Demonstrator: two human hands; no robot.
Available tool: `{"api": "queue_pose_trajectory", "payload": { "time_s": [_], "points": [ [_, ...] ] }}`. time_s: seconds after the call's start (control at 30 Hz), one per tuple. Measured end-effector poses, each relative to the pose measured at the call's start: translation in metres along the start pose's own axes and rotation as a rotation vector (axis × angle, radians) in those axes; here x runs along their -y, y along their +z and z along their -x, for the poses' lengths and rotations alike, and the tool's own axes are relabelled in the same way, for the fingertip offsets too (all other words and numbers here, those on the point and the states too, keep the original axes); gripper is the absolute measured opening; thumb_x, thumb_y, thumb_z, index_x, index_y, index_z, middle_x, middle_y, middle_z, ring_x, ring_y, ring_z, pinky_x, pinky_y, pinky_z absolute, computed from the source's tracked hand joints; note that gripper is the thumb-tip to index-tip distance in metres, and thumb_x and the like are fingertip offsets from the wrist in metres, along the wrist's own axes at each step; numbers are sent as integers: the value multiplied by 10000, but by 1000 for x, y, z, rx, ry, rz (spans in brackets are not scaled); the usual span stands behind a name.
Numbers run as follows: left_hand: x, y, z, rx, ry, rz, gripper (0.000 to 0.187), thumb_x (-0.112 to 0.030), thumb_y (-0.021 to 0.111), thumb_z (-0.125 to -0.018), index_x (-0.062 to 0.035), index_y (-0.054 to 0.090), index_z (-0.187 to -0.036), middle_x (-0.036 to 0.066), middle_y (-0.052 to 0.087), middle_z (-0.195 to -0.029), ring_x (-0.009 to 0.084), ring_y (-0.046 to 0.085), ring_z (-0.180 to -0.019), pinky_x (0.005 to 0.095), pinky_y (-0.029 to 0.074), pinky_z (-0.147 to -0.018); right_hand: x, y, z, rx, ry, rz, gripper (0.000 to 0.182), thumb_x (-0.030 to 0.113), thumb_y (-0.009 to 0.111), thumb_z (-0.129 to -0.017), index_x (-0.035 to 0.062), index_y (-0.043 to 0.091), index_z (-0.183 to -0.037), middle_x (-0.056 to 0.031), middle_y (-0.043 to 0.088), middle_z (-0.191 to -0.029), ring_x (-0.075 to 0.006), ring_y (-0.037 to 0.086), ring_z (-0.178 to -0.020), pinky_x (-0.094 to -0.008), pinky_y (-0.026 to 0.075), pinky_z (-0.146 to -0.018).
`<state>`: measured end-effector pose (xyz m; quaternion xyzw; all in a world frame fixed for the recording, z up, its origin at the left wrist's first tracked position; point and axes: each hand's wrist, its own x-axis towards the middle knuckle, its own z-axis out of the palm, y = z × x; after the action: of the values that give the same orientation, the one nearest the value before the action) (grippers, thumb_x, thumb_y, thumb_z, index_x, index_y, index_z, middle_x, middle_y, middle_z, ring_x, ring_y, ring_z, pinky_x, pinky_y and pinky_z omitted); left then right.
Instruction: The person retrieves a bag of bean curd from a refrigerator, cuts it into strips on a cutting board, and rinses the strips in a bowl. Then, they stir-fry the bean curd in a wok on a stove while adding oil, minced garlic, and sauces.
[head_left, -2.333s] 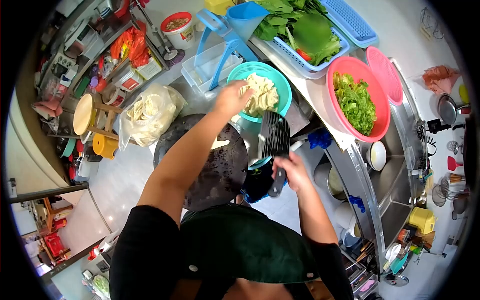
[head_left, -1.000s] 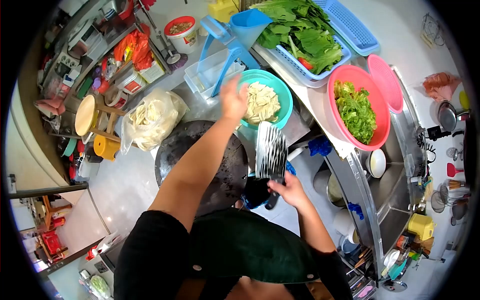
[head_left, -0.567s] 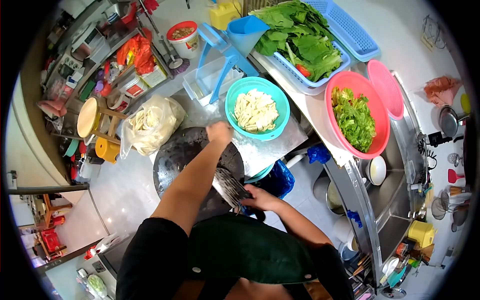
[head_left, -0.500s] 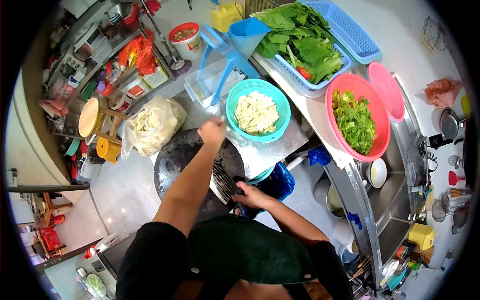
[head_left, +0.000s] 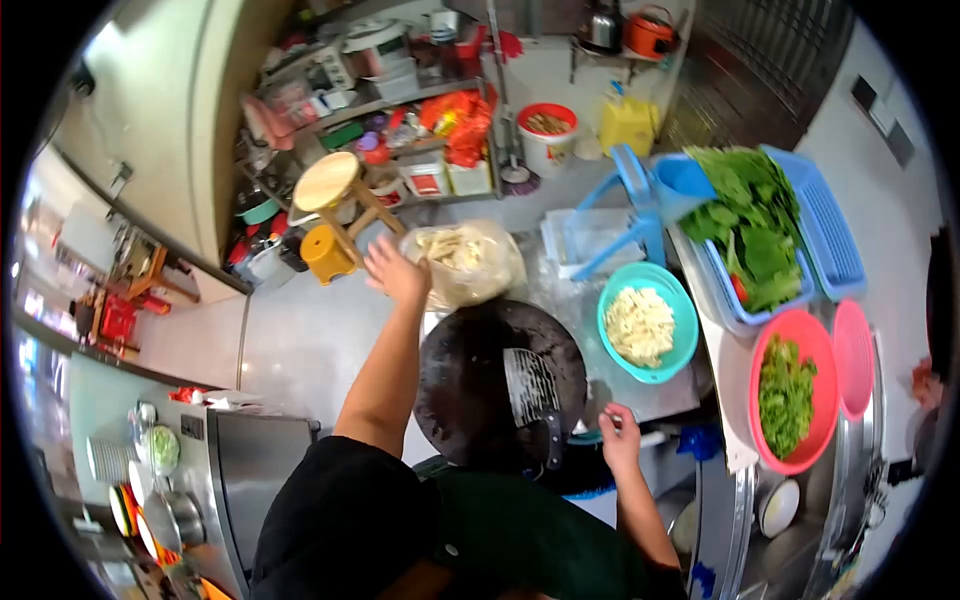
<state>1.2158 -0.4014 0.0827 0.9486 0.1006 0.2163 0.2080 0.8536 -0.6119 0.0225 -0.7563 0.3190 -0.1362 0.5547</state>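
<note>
The cleaver (head_left: 531,385) lies flat on the round dark chopping board (head_left: 450,370), its handle reaching the board's edge nearest the person. The right hand (head_left: 620,432) has let go of it and is empty, loosely curled, apart from the handle. The left hand (head_left: 398,273), empty with fingers spread, is at the side of the plastic bag (head_left: 490,278) of pale strips; contact is unclear. A teal basket (head_left: 686,322) of pale pieces stands on the metal tabletop (head_left: 650,398), beside a blue stand (head_left: 640,205).

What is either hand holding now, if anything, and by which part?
Nothing looks held. The left hand, fingers spread, is by the plastic bag; the right hand is empty, apart from the cleaver on the round board.
</note>
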Motion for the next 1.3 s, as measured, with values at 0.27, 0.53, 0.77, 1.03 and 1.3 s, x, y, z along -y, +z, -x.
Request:
{"api": "queue_pose_trajectory", "payload": {
  "time_s": [0.27, 0.53, 0.77, 1.03, 1.3],
  "points": [
    [7, -51, -39, 744, -298, 985, 135, -209, 574, -767, -86, 604, -815, 14, 515, -653, 131, 475, -540, 271, 427, -504, 105, 76, -78, 203, -484, 5, 212, 72, 590, -755, 30, 537, -957, -94, 567, -901, -176, 559, -748, -251, 451, -629],
    [-6, -208, -48, 605, 513, 830, 169, -166, 566, -736, -15, 633, -765, 86, 627, -727, 148, 562, -710, 305, 443, -683, 267, 160, -147, 644, -1141, 788, 803, 356, 702, -598, 70, 339, -1255, -160, 472, -1180, -290, 441, -1103, -465, 223, -969],
    [111, -407, -22, 720, 847, 28, 274, -206, 621, -680, -26, 580, -883, 136, 604, -747, 259, 583, -688, 350, 457, -625, 322, 159, -66, 542, -1799, 1332, 250, 377, 637, -612, 133, 636, -667, -25, 604, -692, -208, 525, -765, -390, 348, -690],
    [346, -461, 130, 483, 331, -471, 147, -49, 480, -697, 25, 601, -738, 177, 600, -735, 330, 606, -684, 410, 493, -567, 287, 235, 170, 1160, -1544, 1115, 338, 410, 596, -706, 76, 620, -660, -106, 606, -665, -279, 573, -614, -376, 460, -611],
    [438, -538, 244, -17, -203, -87, 278, -271, 462, -834, -48, 622, -789, 138, 619, -813, 305, 585, -789, 409, 450, -691, 270, 318, 448, 2193, -486, 298, 191, 220, 521, -831, 45, 523, -756, 7, 493, -665, -86, 451, -616, -232, 385, -572]
  ]
}}
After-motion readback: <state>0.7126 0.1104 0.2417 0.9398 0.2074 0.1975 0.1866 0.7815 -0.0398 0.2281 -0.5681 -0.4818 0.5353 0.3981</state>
